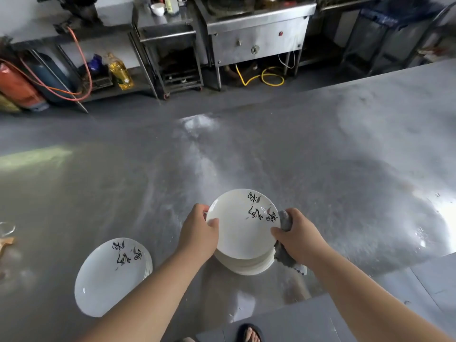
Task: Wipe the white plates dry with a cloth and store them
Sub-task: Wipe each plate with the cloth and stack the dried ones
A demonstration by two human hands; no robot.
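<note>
Item: top plate, white with black brush-lettering on its far-right part, held tilted above a stack. Grip, left: left hand curls round the plate's left rim, thumb on the face, fingers behind. Grip, right: right hand bunches a grey cloth against the right rim, thumb tip on the face, the cloth trailing down beneath the palm. Directly under the grip: stack of white plates, standing on the steel table. To the left of the grip and nearer the person: second stack, same lettering uppermost, well apart from the first. Progress, as a judgement: the wipe of the held plate is under way; the second stack reads as plates already dried, the stack under the grip as those left to do. No storing is visible, and no shelf or rack for it shows. Hard to make out: the count in either stack, since only rim edges show; wetness of any plate; the fingers behind the held plate and inside the cloth. Below the grip, at the frame edge: a sandalled foot, cut off.
</note>
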